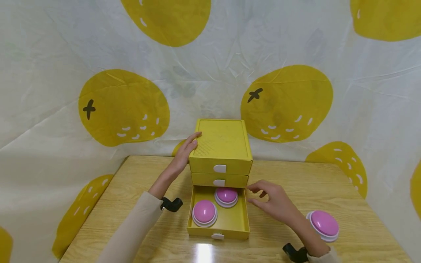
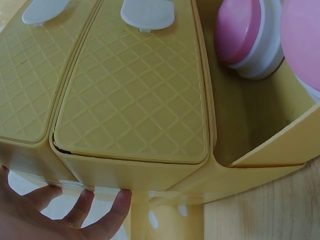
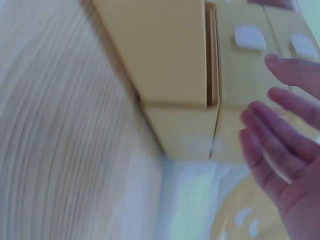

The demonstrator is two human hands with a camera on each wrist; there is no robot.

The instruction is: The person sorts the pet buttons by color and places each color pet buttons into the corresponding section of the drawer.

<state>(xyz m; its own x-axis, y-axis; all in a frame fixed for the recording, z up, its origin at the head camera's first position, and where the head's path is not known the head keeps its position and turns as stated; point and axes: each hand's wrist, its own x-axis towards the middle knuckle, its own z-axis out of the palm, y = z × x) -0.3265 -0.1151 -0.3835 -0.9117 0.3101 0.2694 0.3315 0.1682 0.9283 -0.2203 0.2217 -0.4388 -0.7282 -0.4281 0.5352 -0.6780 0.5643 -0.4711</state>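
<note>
A yellow drawer cabinet [image 1: 222, 140] stands at the back of the table, its two upper drawers closed. The bottom drawer [image 1: 230, 224] is pulled out and holds two pink-domed push buttons with white bases, one front left [image 1: 204, 212] and one back right [image 1: 226, 196]. My left hand [image 1: 185, 153] rests against the cabinet's left side, fingertips on the top edge; in the left wrist view the fingers [image 2: 115, 212] spread along that side. My right hand [image 1: 273, 201] hovers just right of the drawer, thumb and fingers loosely bent and apart, nothing between them.
A third pink push button [image 1: 323, 224] lies on the wooden table [image 1: 138, 219] to the right, beside my right forearm. White pull tabs [image 1: 219, 168] mark the drawer fronts. A cloth with yellow fruit print [image 1: 204, 87] hangs behind the table and along its sides.
</note>
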